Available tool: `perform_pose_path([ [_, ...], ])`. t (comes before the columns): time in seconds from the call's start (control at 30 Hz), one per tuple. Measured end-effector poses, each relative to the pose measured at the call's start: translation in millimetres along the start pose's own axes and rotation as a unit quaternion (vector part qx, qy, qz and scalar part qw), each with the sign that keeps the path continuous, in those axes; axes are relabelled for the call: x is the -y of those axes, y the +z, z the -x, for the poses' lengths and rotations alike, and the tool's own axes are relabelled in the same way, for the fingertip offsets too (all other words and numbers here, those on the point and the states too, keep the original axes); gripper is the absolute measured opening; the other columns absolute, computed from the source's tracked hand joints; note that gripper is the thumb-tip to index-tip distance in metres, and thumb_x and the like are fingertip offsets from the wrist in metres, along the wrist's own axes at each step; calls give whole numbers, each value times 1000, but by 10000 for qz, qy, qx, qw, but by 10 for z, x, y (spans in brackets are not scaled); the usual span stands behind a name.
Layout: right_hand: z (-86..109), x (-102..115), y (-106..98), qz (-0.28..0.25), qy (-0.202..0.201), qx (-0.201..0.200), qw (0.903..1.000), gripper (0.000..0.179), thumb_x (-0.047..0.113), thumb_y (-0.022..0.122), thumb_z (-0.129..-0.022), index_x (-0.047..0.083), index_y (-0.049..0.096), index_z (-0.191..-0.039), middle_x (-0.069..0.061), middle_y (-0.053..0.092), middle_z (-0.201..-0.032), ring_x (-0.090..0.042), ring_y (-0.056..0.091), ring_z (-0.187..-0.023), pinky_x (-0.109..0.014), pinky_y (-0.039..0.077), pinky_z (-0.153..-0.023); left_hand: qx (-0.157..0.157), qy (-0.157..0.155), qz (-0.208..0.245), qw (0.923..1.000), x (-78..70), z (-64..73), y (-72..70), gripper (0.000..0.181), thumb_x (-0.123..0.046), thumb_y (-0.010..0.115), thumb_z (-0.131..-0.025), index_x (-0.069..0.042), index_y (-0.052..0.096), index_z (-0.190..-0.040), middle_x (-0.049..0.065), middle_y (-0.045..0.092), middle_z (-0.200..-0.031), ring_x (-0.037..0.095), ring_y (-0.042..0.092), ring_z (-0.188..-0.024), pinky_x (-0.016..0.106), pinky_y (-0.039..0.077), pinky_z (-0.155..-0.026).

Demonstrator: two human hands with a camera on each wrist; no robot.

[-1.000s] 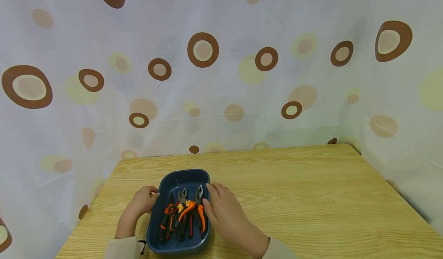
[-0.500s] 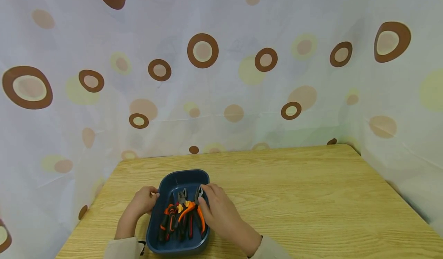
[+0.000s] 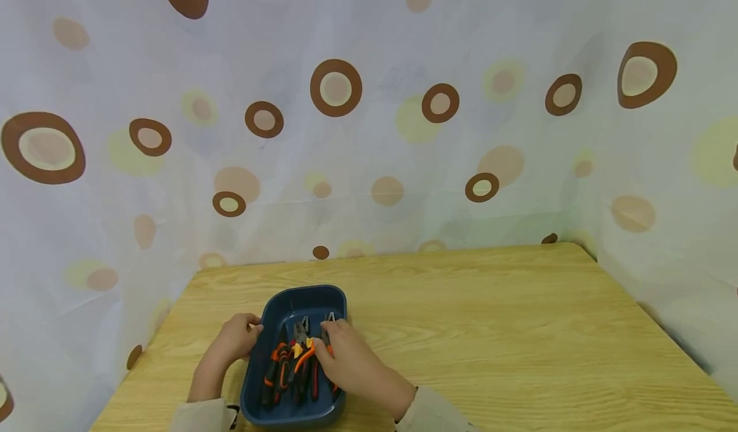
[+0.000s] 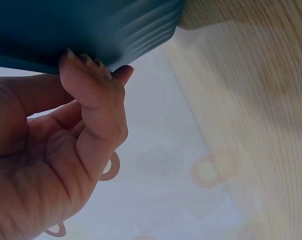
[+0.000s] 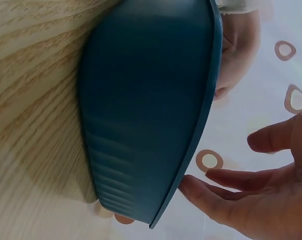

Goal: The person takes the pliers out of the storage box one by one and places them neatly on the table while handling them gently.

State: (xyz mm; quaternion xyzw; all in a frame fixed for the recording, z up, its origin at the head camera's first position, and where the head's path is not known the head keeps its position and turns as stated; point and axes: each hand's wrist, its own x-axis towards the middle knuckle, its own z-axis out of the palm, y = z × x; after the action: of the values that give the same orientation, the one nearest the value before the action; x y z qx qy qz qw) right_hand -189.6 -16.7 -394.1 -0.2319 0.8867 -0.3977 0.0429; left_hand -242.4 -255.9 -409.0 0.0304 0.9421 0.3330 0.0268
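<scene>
A dark blue plastic bin [image 3: 305,297] sits on the table with several pliers [image 3: 302,332] inside, their handles black with orange, red and yellow. My left hand [image 3: 235,337] holds the bin's left rim; in the left wrist view its fingertips [image 4: 71,62] press the outer wall and the thumb is at the rim. Over the bin's right side is my right hand [image 3: 350,360], thumb and fingers apart, above the rightmost pliers [image 3: 330,317], which it partly covers. In the right wrist view the right hand [image 5: 256,192] has loose, spread fingers; contact with the pliers cannot be seen there.
The wooden table [image 3: 490,329] extends to the right of the bin and behind it. A pale curtain [image 3: 369,131] with brown and yellow dots hangs around the back and both sides.
My right hand has moved left, from the bin's right edge to over the rightmost pliers, covering more of them. The left hand keeps its hold on the rim. The head view has shifted slightly.
</scene>
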Motion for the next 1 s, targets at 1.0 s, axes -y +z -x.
perform_pose_path([
  [1.0, -371, 255, 400, 2881, 762, 586, 9527, 37, 37, 54, -97, 6, 70, -87, -9, 63, -92, -19, 61, -67, -30, 53, -54, 43, -52, -124, 9999, -15, 10, -6, 23, -1, 51, -95, 18, 55, -106, 18, 63, -81, 21, 62, -55, 34, 55, -50],
])
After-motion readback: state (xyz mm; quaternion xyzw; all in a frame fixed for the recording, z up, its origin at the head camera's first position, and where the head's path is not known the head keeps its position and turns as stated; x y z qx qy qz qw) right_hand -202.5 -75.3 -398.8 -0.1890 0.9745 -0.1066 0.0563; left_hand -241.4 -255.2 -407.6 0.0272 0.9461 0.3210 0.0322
